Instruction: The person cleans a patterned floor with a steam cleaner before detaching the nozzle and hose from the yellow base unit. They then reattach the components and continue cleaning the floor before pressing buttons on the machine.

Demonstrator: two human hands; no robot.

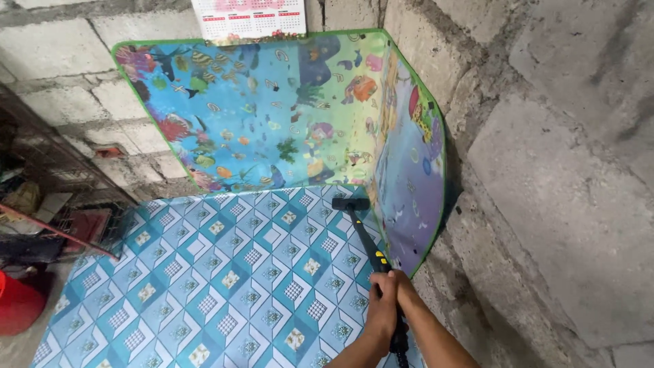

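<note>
Black cleaning wand (366, 240) (yellow-marked), head on patterned floor, tilted.

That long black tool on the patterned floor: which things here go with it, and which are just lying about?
In use: hands gripping the black long-handled tool; blue patterned floor covering under its head; sea-creature mat propped against the wall.

Lying about: red bucket; wire cage; wall calendar.

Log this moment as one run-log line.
hands: both gripping black wand | wand head: on patterned floor mat, at base of sea-print mat | red bucket: far left

Glossy plastic mat (225, 272), rough concrete-block wall (558, 170)
</note>
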